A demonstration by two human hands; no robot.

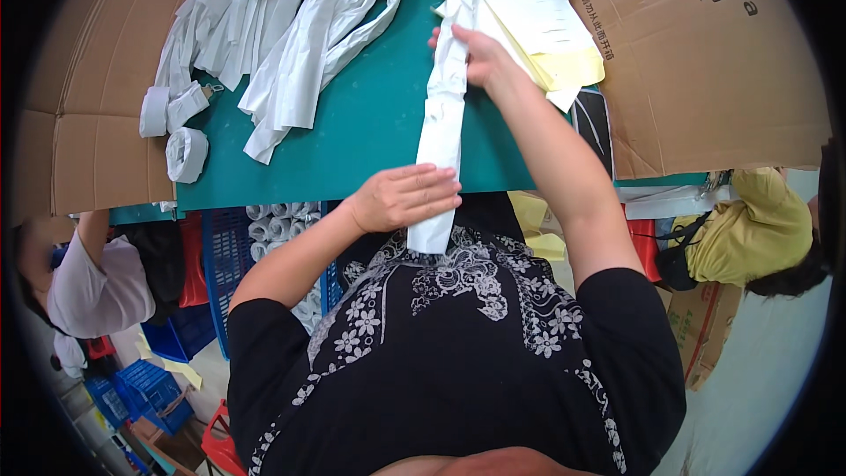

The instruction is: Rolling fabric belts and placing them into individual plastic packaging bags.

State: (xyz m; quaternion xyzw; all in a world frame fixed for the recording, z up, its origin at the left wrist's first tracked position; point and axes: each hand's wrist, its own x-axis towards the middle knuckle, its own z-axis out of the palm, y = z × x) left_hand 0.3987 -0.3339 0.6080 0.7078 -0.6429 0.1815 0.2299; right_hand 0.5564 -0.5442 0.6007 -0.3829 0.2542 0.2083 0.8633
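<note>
A worker's two bare hands meet a long white strip [447, 88] running from 12 o'clock down to the centre of the view, over a green table [361, 141]. The right hand [480, 57], just past 12 o'clock, is closed around the strip: its thumb lies over the white material while fingertips show beyond the opposite edge. The left hand [401, 198], close to the centre, is spread flat — fingers straight, lightly parted, laid across the top of the strip with the tips at its 3 o'clock edge. Its thumb is hidden, so whether it grips from below cannot be told. Between the hands the strip is creased toward the right hand and smoother toward the left; its near end hangs past the table's edge, in front of a black shirt [441, 397] with white flowers.

At 11 o'clock lies a heap of similar white strips [300, 62], some of them loosely overlapping. Three white rolls [154, 112] sit near 10 o'clock, beside a cardboard sheet. At 1 o'clock, next to the right hand, white and yellow papers [546, 26] are fanned in a stack, and more cardboard [705, 79] stretches toward 2 o'clock. A blue crate [214, 273] holding white bundles stands between 8 and 9 o'clock — and at 3 o'clock a co-worker in yellow [740, 229] is partly visible.
</note>
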